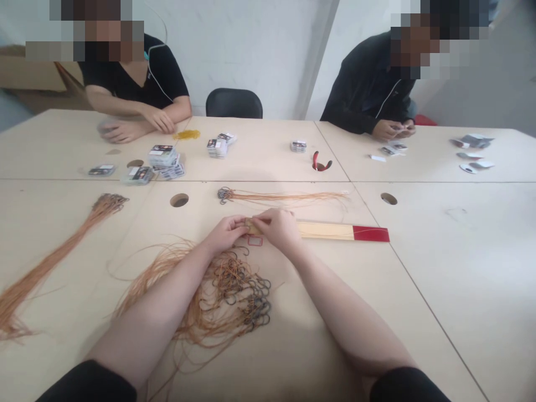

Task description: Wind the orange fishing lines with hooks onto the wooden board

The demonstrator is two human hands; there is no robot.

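A flat wooden strip [329, 230] with a red right end lies across the table in front of me. At its left end, my left hand [226, 233] pinches something small that I cannot make out. My right hand [278, 228] is closed over the strip beside it, fingertips together, their contents hidden. An orange line runs along the strip. Below my hands lies a loose heap of dark hooks [257, 304] with orange lines [184, 312]. A small red-edged tag [255, 240] is just under the strip. Beyond it rests a straight bundle of hooked lines [285, 196].
Another bundle of lines [54, 251] lies at the left. Stacked small boxes [162, 156] and red-handled pliers [321, 162] in a table hole are farther back. Two people sit across the table [259, 167], one left and one right, with an empty black chair [234, 104] between them.
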